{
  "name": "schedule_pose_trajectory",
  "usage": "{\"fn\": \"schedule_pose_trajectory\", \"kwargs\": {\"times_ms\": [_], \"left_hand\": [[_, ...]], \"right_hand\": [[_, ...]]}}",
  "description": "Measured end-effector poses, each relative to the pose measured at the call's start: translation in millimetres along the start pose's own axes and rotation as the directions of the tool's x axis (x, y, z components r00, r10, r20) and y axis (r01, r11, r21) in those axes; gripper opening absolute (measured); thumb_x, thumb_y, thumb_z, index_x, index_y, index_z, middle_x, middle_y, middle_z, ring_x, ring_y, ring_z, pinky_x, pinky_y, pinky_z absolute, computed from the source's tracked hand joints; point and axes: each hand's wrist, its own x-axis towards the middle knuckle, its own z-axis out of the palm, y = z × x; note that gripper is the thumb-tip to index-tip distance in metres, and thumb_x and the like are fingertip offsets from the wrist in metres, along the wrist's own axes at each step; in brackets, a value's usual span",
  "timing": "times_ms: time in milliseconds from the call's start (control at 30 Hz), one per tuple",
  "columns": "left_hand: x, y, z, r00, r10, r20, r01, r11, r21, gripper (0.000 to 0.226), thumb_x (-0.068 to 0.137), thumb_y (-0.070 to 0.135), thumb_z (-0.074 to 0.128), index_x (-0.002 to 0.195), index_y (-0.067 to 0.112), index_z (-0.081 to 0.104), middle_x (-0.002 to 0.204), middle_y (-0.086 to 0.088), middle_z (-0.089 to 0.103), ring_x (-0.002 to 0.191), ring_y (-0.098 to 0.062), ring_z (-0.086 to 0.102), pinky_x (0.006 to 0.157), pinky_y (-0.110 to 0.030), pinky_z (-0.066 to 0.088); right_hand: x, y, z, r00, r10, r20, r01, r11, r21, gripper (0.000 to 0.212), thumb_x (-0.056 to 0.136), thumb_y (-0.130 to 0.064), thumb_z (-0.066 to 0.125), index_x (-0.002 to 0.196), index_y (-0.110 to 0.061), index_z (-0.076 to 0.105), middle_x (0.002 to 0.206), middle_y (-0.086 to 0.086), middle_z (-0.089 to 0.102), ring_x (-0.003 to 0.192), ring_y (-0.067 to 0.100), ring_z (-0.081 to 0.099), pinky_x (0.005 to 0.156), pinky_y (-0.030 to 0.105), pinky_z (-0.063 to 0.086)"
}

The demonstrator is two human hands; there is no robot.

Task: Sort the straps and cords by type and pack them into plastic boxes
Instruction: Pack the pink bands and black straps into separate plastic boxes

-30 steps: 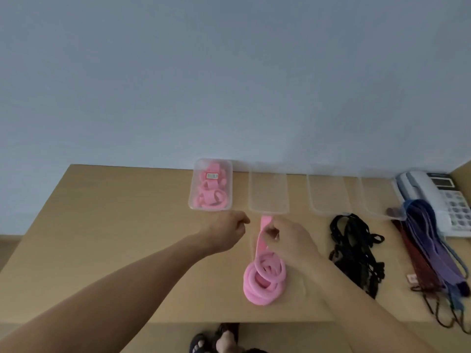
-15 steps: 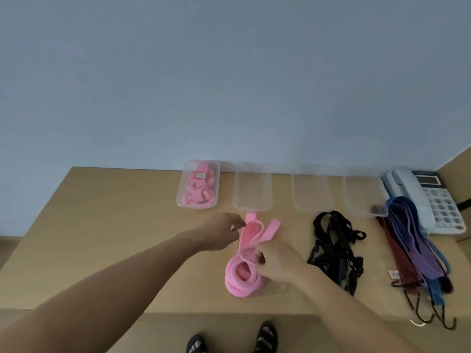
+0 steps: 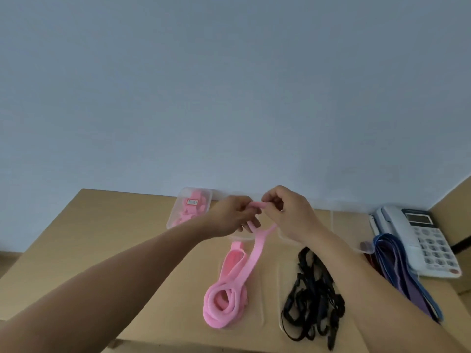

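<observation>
Both hands pinch one end of a pink strap above the middle of the table.

The left hand (image 3: 230,216) and right hand (image 3: 288,212) meet at the centre of the frame, fingers curled, each gripping the raised end of the pink strap (image 3: 257,250). The strap hangs down from them and ends in a loose coil lying on the table (image 3: 114,238) at lower centre. A plastic box (image 3: 178,202) holding more pink straps sits just left of the hands by the wall. A heap of black straps (image 3: 311,296) lies to the right of the coil. Blue and purple straps (image 3: 397,266) lie at the right edge, partly over a telephone (image 3: 428,240), with a clear box (image 3: 346,225) beside them.
</observation>
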Motion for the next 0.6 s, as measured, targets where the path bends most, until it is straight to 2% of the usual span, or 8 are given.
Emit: {"fn": "schedule_pose_trajectory", "kwargs": {"times_ms": [67, 200, 333, 400, 500, 600], "left_hand": [[1, 11, -5, 1.000, 0.012, -0.025, -0.014, 0.998, -0.069, 0.019, 0.101, 0.019, 0.050, 0.102, 0.008, 0.065, 0.087, -0.005, 0.077, 0.078, -0.021, 0.072, 0.066, -0.028, 0.055], [-4, 22, -13, 0.996, 0.006, -0.087, -0.023, 0.981, -0.194, 0.012, 0.096, 0.019, 0.057, 0.100, 0.009, 0.063, 0.086, -0.006, 0.077, 0.070, -0.024, 0.072, 0.060, -0.030, 0.052], [-9, 29, -18, 0.992, -0.061, -0.109, 0.018, 0.933, -0.359, 0.031, 0.087, 0.039, 0.064, 0.093, 0.009, 0.063, 0.088, -0.012, 0.076, 0.069, -0.031, 0.072, 0.055, -0.031, 0.051], [-12, 33, -21, 0.991, -0.095, -0.095, 0.046, 0.906, -0.421, 0.038, 0.088, 0.047, 0.057, 0.086, 0.010, 0.067, 0.087, -0.015, 0.075, 0.066, -0.032, 0.070, 0.053, -0.030, 0.051], [-11, 35, -27, 0.990, -0.110, -0.091, 0.061, 0.903, -0.424, 0.041, 0.094, 0.046, 0.051, 0.082, 0.011, 0.068, 0.085, -0.015, 0.074, 0.064, -0.032, 0.069, 0.053, -0.030, 0.051], [-11, 35, -36, 0.996, -0.055, -0.071, 0.021, 0.913, -0.408, 0.031, 0.097, 0.037, 0.058, 0.090, 0.008, 0.065, 0.089, -0.011, 0.075, 0.065, -0.027, 0.069, 0.057, -0.032, 0.053]], "right_hand": [[4, -3, -11, 1.000, -0.007, 0.004, 0.006, 0.997, 0.074, 0.003, 0.088, -0.036, 0.065, 0.088, -0.037, 0.063, 0.082, -0.015, 0.067, 0.076, 0.002, 0.061, 0.065, 0.013, 0.048], [11, -10, -23, 0.998, -0.061, 0.028, 0.055, 0.984, 0.172, 0.009, 0.088, -0.039, 0.070, 0.086, -0.030, 0.072, 0.077, -0.019, 0.068, 0.069, 0.003, 0.062, 0.063, 0.015, 0.049], [17, -16, -22, 0.988, -0.141, -0.061, 0.148, 0.979, 0.140, 0.005, 0.091, -0.028, 0.069, 0.092, -0.028, 0.074, 0.083, -0.019, 0.070, 0.078, 0.000, 0.063, 0.066, 0.011, 0.046], [18, -19, -20, 0.976, -0.193, -0.096, 0.203, 0.974, 0.101, 0.008, 0.091, -0.025, 0.068, 0.096, -0.027, 0.074, 0.088, -0.019, 0.068, 0.082, -0.001, 0.062, 0.067, 0.009, 0.045], [16, -23, -14, 0.953, -0.259, -0.155, 0.273, 0.959, 0.079, 0.009, 0.090, -0.020, 0.070, 0.096, -0.025, 0.075, 0.088, -0.016, 0.067, 0.082, 0.002, 0.062, 0.067, 0.011, 0.045], [13, -26, -12, 0.962, -0.207, -0.175, 0.237, 0.957, 0.168, 0.009, 0.088, -0.020, 0.072, 0.089, -0.029, 0.075, 0.085, -0.014, 0.069, 0.079, 0.004, 0.063, 0.064, 0.016, 0.048]]}}
